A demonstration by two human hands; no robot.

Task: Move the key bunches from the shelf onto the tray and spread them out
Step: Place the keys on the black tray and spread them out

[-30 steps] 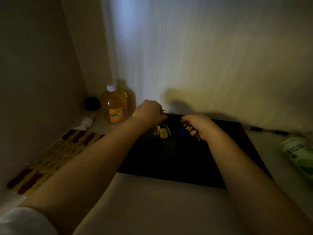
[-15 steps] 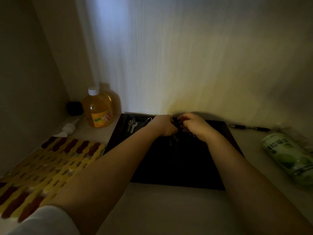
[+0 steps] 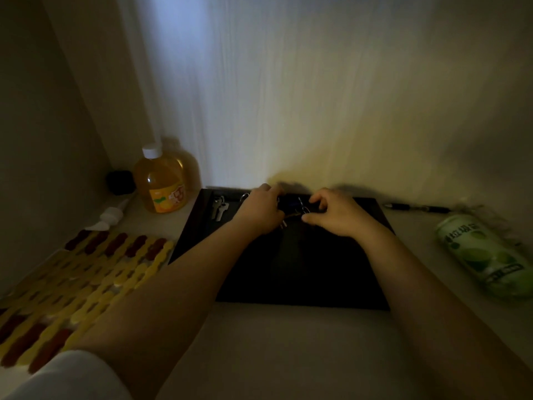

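Head view: both hands work at the far edge of a dark tray [image 3: 302,272] lying flat on a pale shelf [image 3: 288,342]. The left hand [image 3: 259,212] is curled knuckles-up over a key bunch [image 3: 291,215], and a brownish key or two pokes out under its fingers. The right hand [image 3: 334,212] pinches thumb and forefinger on a small metal ring and short chain of the same bunch, its other fingers loosely bent. Whether the left fingers actually clamp metal, I cannot tell; the dim light hides them.

A second bunch, two silver keys [image 3: 219,209], lies flat in the tray's far-left corner, apart from the hands. A lone ring [image 3: 244,196] shows beside the left hand.

Judging by looks, the keys are light, hard and stiff, yet the bunch flops loosely about its ring, so it should fan out easily if one hand pins the ring and the other drags single blades. Smooth metal may slide on the glossy tray.

Around it: a rounded orange bottle [image 3: 163,183] with a white cap, a yellow and red-brown patterned mat [image 3: 86,278], a green roll [image 3: 484,255] on its side, and a slim pen [image 3: 415,208] by the wall.
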